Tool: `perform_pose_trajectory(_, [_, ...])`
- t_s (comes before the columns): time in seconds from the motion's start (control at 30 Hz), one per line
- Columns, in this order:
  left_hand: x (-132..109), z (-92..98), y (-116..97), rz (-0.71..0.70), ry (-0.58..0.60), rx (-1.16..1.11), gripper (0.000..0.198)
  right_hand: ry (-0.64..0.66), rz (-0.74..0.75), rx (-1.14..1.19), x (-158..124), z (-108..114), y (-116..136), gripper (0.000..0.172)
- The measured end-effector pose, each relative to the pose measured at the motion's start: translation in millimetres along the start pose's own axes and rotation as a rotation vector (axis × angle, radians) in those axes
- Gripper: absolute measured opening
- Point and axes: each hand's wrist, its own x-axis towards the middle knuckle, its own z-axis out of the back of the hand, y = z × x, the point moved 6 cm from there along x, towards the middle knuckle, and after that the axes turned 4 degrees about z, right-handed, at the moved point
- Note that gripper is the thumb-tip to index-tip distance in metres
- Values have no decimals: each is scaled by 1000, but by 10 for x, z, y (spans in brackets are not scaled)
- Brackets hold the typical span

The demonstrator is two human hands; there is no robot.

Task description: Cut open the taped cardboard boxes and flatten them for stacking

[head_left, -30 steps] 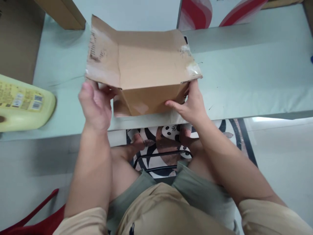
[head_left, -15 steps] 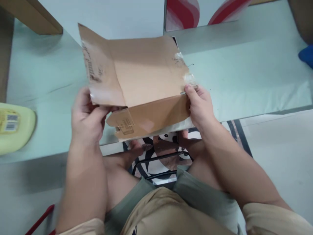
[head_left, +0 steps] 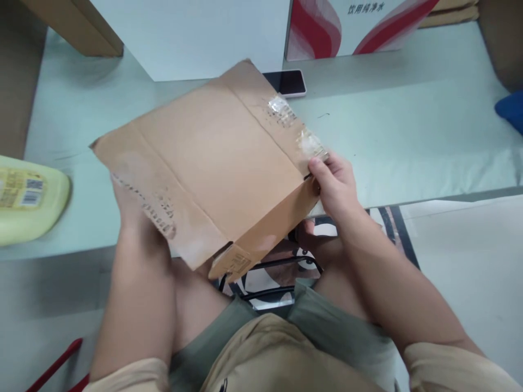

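Note:
A brown cardboard box (head_left: 204,147), opened out into creased panels, is held tilted above the front edge of the table. Torn, shiny tape and dark print mark its left and right flaps. My right hand (head_left: 337,177) pinches the right corner, thumb on top and fingers beneath. My left hand (head_left: 133,204) is under the left flap, which covers its fingers, so their hold cannot be seen. One narrow panel folds down along the near side, with a small printed mark at its left end.
On the pale green table (head_left: 408,125) a phone (head_left: 292,83) lies beyond the cardboard. Behind stand a white box (head_left: 196,38) and a red-and-white carton (head_left: 359,27). A yellow-green bottle (head_left: 36,198) is at left, a blue object (head_left: 510,111) at far right.
The cardboard has turned, its left side swinging toward me and its left flap flattening out. My left hand has gone beneath that flap. The right hand keeps its corner. The phone now shows.

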Motion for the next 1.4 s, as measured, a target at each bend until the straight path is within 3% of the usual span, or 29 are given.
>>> perform_pose_trajectory(0.07, [-27,-76,-58,-1,10,-89,51,12,-13,-133,4,28,-8,49])
perform_pose_trajectory(0.17, [-70,-237,-177,-78,198,-131,49,-45,29,-253,36,111,-34,44])
perform_pose_trajectory(0.23, [-78,-250,-240,-134,220,-148,49,-125,36,-204,61,177,-81,52])
perform_pose_trajectory(0.3, [-62,-218,-257,-131,162,-200,47,-156,-46,-28,71,192,-171,61])
perform_pose_trajectory(0.37, [-40,-208,-240,-78,108,-274,44,-79,-199,195,49,106,-250,64])
perform_pose_trajectory(0.47, [-15,-216,-216,-16,41,-392,44,207,-413,403,-69,-136,-216,60])
perform_pose_trajectory(0.57, [2,-198,-257,-72,24,-508,48,355,-507,488,-173,-265,-71,55])
perform_pose_trajectory(0.67, [22,-188,-297,-99,108,-622,54,217,-484,540,-154,-248,66,57])
perform_pose_trajectory(0.8, [51,-150,-210,121,39,-637,54,-34,-411,414,-156,-121,189,53])
perform_pose_trajectory(0.87, [44,-139,-206,176,-16,-629,51,-189,-368,296,-224,91,226,50])
perform_pose_trajectory(0.93, [29,-148,-233,186,-43,-635,50,-370,-307,194,-349,463,262,48])
perform_pose_trajectory(1.03, [-5,-182,-270,207,-66,-639,50,-595,-206,7,-593,1225,337,42])
perform_pose_trajectory(1.1, [-34,-217,-285,227,-77,-621,52,-691,-103,-197,-725,1743,444,34])
perform_pose_trajectory(1.2, [-79,-285,-284,261,-92,-558,52,-766,-74,-370,-792,2338,519,27])
perform_pose_trajectory(1.3, [-99,-359,-263,269,-88,-502,49,-840,-140,-518,-591,2734,503,24])
perform_pose_trajectory(1.4, [-84,-411,-222,264,-72,-445,47,-849,-159,-594,52,2973,457,23])
